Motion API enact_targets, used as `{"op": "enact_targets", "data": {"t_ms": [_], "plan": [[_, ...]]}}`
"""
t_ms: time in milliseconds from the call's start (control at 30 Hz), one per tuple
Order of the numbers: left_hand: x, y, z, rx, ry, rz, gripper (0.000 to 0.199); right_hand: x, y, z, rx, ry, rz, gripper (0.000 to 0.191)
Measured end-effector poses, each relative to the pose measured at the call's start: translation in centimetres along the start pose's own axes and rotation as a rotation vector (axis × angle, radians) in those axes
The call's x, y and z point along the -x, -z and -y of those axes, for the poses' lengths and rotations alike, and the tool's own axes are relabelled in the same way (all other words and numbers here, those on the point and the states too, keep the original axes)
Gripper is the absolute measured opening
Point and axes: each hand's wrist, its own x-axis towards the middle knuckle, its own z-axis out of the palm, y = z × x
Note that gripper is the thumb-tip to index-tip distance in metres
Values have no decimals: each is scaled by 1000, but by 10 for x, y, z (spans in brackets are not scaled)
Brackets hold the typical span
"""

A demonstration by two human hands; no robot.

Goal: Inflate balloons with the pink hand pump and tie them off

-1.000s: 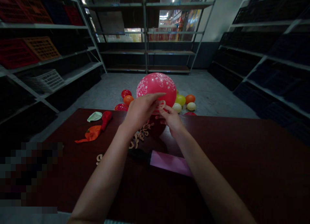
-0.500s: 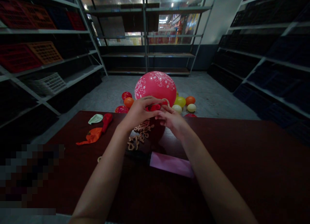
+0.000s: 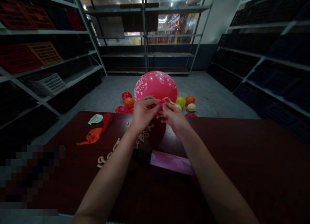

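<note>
A big inflated pink balloon [image 3: 157, 85] with white printing stands just beyond my hands, its neck toward me. My left hand [image 3: 144, 112] is closed, thumb and fingers pinching the balloon's neck near its red-pink lip. Against it, my right hand [image 3: 173, 116] has its fingers curled at the same lip, with a tan rubber band [image 3: 169, 99] looped over them. Below lie several loose rubber bands [image 3: 143, 137], partly hidden by my left forearm. A pink-purple hand pump [image 3: 170, 161] with a black end rests under my wrists.
Flat balloons in orange [image 3: 93, 136], red [image 3: 107, 121] and pale green [image 3: 96, 119] lie on the dark table [image 3: 230, 153]. Small inflated balloons [image 3: 180, 101] sit on the floor beyond. Shelving with crates [image 3: 45, 53] stands at left, more racks at back and right.
My left hand has shifted slightly right and my fingers have drawn in around the balloon's lip, which now points up between them. The balloon has turned a little. More loose bands show beside my forearm.
</note>
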Motion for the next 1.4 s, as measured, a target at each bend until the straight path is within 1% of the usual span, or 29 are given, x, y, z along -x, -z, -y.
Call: {"op": "enact_targets", "data": {"t_ms": [67,133,200,267,333,400,467,567,667,767,867,967,1067,1133,1200,1267,1333,1400], "plan": [[2,-6,0,-58,29,-89,20,1,-3,2,64,39,-14,42],[4,-6,1,-149,-25,-127,23,4,-7,5,83,24,-3,51],[7,-2,2,-276,-173,-77,24,7,-9,10,84,-16,10,61],[9,4,-1,-409,-335,42,25,10,-10,13,88,-43,-5,65],[10,9,-5,-504,-439,158,26,11,-8,15,99,-46,-56,58],[11,12,-10,-538,-476,225,27,10,-6,16,109,-17,-106,47],[10,13,-13,-531,-467,238,27,9,-5,17,112,34,-133,39],[10,12,-13,-513,-419,181,23,9,-6,17,103,130,-152,33],[12,5,-9,-467,-336,55,22,10,-8,16,104,212,-188,28],[14,-6,-7,-298,-166,-42,25,11,-7,14,67,212,-179,28],[11,-16,-7,-42,34,-75,25,12,-4,16,-14,135,-79,30],[5,-20,-9,205,254,-116,27,13,-4,19,-91,87,31,27],[0,-19,-12,412,472,-153,26,12,-8,18,-171,143,23,22],[-1,-17,-12,536,611,-141,26,12,-11,14,-155,201,-9,22],[-2,-14,-9,637,735,-107,29,12,-11,11,-23,261,-20,25],[-3,-12,-5,703,805,-79,32,13,-9,9,201,351,-4,25],[-4,-11,0,723,808,-68,33,15,-5,10,448,462,4,22],[-6,-12,2,730,777,-75,33,17,-1,12,646,557,-15,20]]}}
